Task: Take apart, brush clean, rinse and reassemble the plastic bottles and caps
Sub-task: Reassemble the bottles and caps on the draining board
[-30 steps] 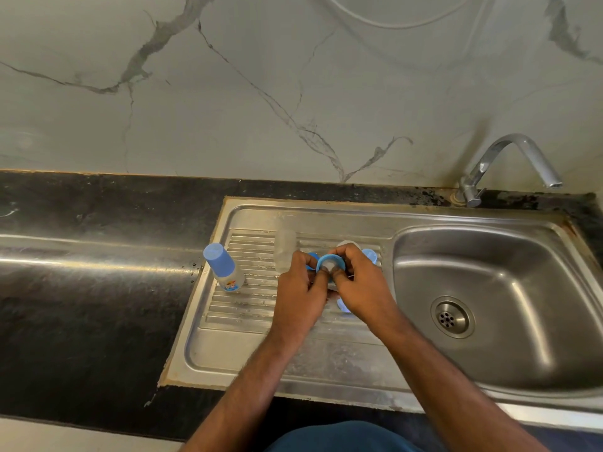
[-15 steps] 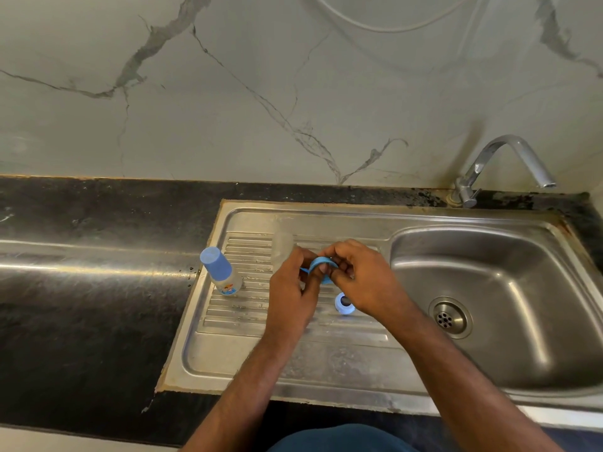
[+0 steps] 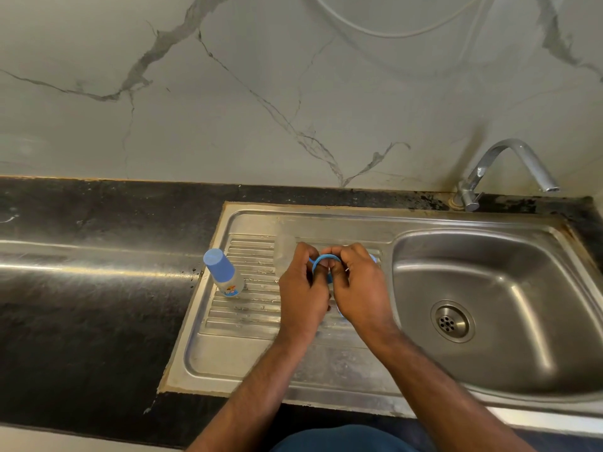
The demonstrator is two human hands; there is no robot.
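Over the ribbed drainboard, my left hand and my right hand meet and both pinch a blue ring-shaped cap part between their fingertips. A small bottle with a blue cap stands upright at the drainboard's left edge. A clear plastic bottle body stands just beyond my left hand. Another blue piece peeks out behind my right hand, and a bit of blue shows under my right palm, mostly hidden.
The steel sink basin with its drain lies to the right, under a chrome tap. Black stone counter stretches to the left. A marble-patterned wall rises behind.
My hands stayed joined over the drainboard and shifted the blue ring slightly, turning it between the fingertips. The loose blue cap seen below my hands is now mostly covered by my right hand.
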